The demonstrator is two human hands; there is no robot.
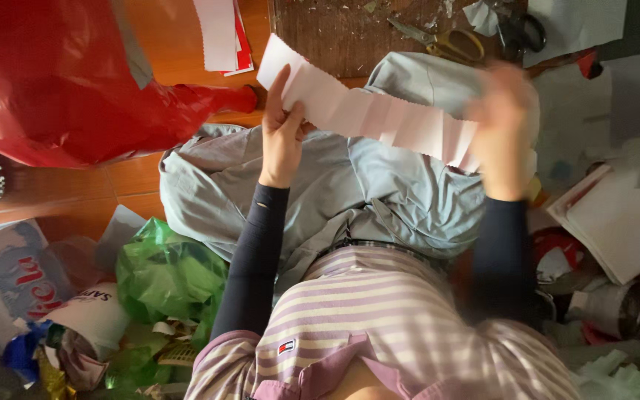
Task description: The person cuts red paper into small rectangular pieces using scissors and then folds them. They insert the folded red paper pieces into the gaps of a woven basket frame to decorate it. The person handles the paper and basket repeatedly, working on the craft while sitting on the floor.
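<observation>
A long strip of pale pink paper (379,115), creased into accordion folds, stretches across in front of me. My left hand (281,130) pinches its left end, thumb on top. My right hand (501,130) grips the right end and is blurred by motion. Both arms wear dark sleeves. The strip hangs above my lap, which is covered by grey-blue trousers (350,185).
A red plastic bag (61,81) lies at the left on the wooden floor. A green plastic bag (168,278) and crumpled scraps sit at lower left. Yellow-handled scissors (446,41) and black scissors (520,30) rest on a brown board (335,33). White and grey paper sheets (616,215) pile at the right.
</observation>
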